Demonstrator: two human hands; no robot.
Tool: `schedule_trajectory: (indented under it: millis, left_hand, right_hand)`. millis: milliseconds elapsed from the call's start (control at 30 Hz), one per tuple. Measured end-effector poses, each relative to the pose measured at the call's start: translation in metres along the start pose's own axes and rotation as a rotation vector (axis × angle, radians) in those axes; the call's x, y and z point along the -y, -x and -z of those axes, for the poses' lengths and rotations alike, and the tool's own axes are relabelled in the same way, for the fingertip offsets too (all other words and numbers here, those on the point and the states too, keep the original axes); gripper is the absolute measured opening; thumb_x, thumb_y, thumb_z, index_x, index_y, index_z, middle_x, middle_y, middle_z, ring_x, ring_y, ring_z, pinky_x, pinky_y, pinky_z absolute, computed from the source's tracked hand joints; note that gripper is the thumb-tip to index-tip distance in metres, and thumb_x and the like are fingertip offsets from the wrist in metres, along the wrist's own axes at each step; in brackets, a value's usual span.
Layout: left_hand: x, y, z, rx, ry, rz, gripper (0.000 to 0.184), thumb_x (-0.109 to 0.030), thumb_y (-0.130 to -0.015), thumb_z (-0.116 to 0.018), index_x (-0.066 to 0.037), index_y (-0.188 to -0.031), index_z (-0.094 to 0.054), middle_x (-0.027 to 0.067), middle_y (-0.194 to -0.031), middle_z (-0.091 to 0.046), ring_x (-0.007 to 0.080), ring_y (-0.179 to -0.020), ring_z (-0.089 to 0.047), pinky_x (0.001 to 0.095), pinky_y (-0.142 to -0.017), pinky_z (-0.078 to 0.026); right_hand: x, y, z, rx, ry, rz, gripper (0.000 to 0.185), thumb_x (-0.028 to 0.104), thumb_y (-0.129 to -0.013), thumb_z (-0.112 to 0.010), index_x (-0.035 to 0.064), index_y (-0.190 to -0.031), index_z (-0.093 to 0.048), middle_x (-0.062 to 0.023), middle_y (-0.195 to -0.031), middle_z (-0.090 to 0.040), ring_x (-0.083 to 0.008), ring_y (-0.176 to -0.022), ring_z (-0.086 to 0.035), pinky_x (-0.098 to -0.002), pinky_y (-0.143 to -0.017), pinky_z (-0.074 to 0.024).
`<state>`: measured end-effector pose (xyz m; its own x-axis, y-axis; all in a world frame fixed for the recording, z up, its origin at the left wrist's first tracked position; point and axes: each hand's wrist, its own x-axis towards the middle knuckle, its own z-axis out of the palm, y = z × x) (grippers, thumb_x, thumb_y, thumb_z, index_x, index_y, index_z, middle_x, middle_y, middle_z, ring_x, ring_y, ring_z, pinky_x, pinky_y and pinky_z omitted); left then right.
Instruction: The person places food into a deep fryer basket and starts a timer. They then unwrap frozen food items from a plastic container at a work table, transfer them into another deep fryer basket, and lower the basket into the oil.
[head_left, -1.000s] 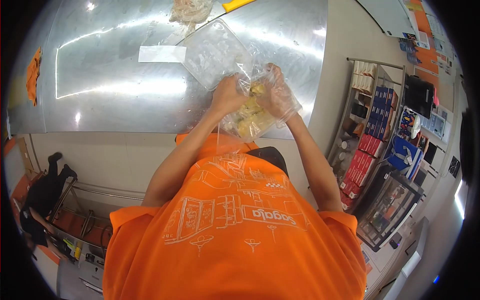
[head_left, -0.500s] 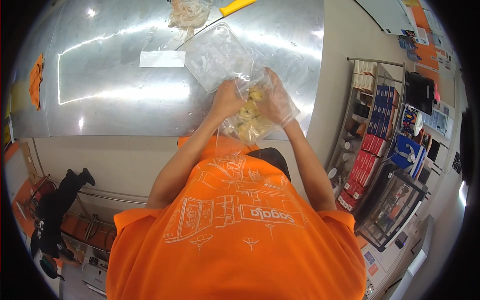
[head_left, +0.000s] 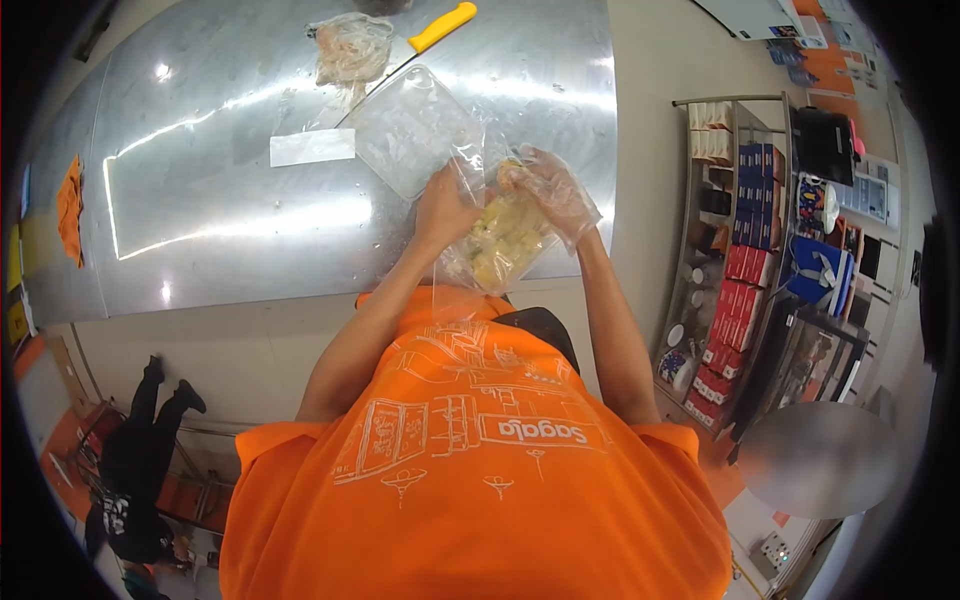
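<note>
A clear plastic bag (head_left: 482,262) of pale yellow food pieces (head_left: 498,236) with darker spots is at the table's near edge, close to my body. My left hand (head_left: 447,208) is closed on the left side of the bag's mouth. Loose clear plastic, like a thin glove, covers my right hand (head_left: 548,192). Its fingers are closed around a yellowish food piece (head_left: 511,176) at the bag's upper opening. Just beyond my left hand lies a clear plastic container (head_left: 412,125), its contents hard to make out.
A yellow-handled knife (head_left: 440,28), a knotted bag (head_left: 352,50) and a white paper strip (head_left: 312,148) lie farther back on the metal table (head_left: 230,250). An orange cloth (head_left: 69,212) is at left. A shelf rack (head_left: 735,240) stands right; a person in black (head_left: 140,470) is behind left.
My right hand has come up out of the bag's middle and now shows a food piece at its fingertips. My left hand stays on the bag. The view has shifted slightly.
</note>
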<state>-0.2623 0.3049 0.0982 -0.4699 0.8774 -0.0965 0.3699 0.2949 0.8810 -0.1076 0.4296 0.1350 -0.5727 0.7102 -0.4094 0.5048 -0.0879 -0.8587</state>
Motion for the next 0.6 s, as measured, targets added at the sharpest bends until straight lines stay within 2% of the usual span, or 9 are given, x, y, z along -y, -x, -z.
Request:
schedule_trajectory:
  millis: [100,167,267,300,333,400,467,533,600]
  left_hand:
    - [-0.002,0.000,0.002,-0.010,-0.005,-0.021,0.047,-0.029,-0.081,-0.075,0.000,-0.114,-0.061,0.0246,-0.103,-0.066,0.0421,-0.097,-0.063,0.0471,-0.083,-0.050]
    - [0.001,-0.001,0.002,0.019,-0.060,-0.009,0.049,-0.030,-0.081,-0.075,0.000,-0.116,-0.059,0.0244,-0.103,-0.066,0.0427,-0.097,-0.063,0.0473,-0.082,-0.050]
    - [0.004,-0.002,0.001,0.055,-0.081,0.004,0.047,-0.028,-0.083,-0.072,-0.001,-0.118,-0.057,0.0243,-0.102,-0.065,0.0428,-0.099,-0.061,0.0476,-0.084,-0.049]
    - [0.005,-0.001,0.001,0.065,-0.097,0.010,0.043,-0.021,-0.082,-0.069,-0.002,-0.118,-0.057,0.0223,-0.104,-0.064,0.0413,-0.099,-0.060,0.0474,-0.084,-0.049]
    - [0.007,0.000,0.001,0.077,-0.115,0.015,0.040,-0.014,-0.081,-0.066,-0.004,-0.118,-0.057,0.0203,-0.106,-0.062,0.0399,-0.100,-0.060,0.0473,-0.084,-0.050]
    - [0.009,0.003,-0.001,0.018,-0.080,-0.075,0.040,-0.013,-0.082,-0.064,-0.002,-0.120,-0.057,0.0201,-0.108,-0.062,0.0399,-0.101,-0.059,0.0471,-0.084,-0.049]
    - [0.008,0.005,0.002,-0.021,-0.046,-0.179,0.039,-0.012,-0.084,-0.062,-0.001,-0.121,-0.056,0.0199,-0.109,-0.061,0.0399,-0.101,-0.058,0.0469,-0.083,-0.049]
    - [0.004,0.003,0.006,-0.010,0.007,-0.254,0.045,-0.012,-0.086,-0.060,-0.001,-0.129,-0.052,0.0186,-0.116,-0.060,0.0377,-0.107,-0.056,0.0465,-0.089,-0.046]
    - [0.001,0.000,0.010,-0.023,0.015,-0.310,0.043,-0.016,-0.088,-0.061,-0.003,-0.128,-0.053,0.0180,-0.122,-0.058,0.0374,-0.113,-0.053,0.0468,-0.093,-0.043]
  right_hand:
    - [0.004,0.001,-0.006,-0.012,0.181,0.054,0.052,0.036,-0.086,-0.074,-0.0024,-0.120,-0.063,-0.0148,-0.132,-0.055,-0.0242,-0.117,-0.056,-0.0331,-0.098,-0.0468]
    - [0.005,0.005,-0.018,-0.262,0.891,0.527,0.047,0.030,-0.083,-0.075,-0.0009,-0.117,-0.063,-0.0186,-0.130,-0.054,-0.0330,-0.119,-0.054,-0.0386,-0.098,-0.0472]
    - [0.004,0.009,-0.038,-0.383,0.831,0.579,0.051,0.024,-0.081,-0.073,-0.0055,-0.119,-0.054,-0.0224,-0.119,-0.057,-0.0390,-0.111,-0.055,-0.0438,-0.094,-0.0470]
    - [0.005,0.008,-0.041,-0.394,0.834,0.577,0.051,0.024,-0.081,-0.073,-0.0055,-0.119,-0.054,-0.0224,-0.119,-0.057,-0.0390,-0.111,-0.055,-0.0438,-0.094,-0.0470]
    - [0.012,0.007,-0.044,-0.355,0.966,0.548,0.046,0.021,-0.082,-0.071,-0.0045,-0.117,-0.055,-0.0222,-0.116,-0.057,-0.0394,-0.110,-0.055,-0.0443,-0.092,-0.0469]
    - [0.017,0.005,-0.050,-0.330,1.092,0.497,0.040,0.018,-0.082,-0.069,-0.0036,-0.114,-0.056,-0.0221,-0.113,-0.057,-0.0398,-0.110,-0.054,-0.0447,-0.090,-0.0467]
    - [0.016,0.000,-0.052,-0.465,0.958,0.455,0.035,0.012,-0.082,-0.068,-0.0032,-0.111,-0.056,-0.0200,-0.107,-0.058,-0.0399,-0.102,-0.057,-0.0449,-0.083,-0.0490]
    - [0.020,0.013,-0.046,-0.492,0.829,0.437,0.036,0.012,-0.082,-0.068,-0.0038,-0.112,-0.055,-0.0199,-0.108,-0.058,-0.0385,-0.098,-0.059,-0.0432,-0.080,-0.0503]
    - [0.030,0.028,-0.042,-0.529,0.704,0.414,0.037,0.012,-0.083,-0.067,-0.0045,-0.113,-0.054,-0.0199,-0.109,-0.058,-0.0371,-0.094,-0.062,-0.0416,-0.077,-0.0516]
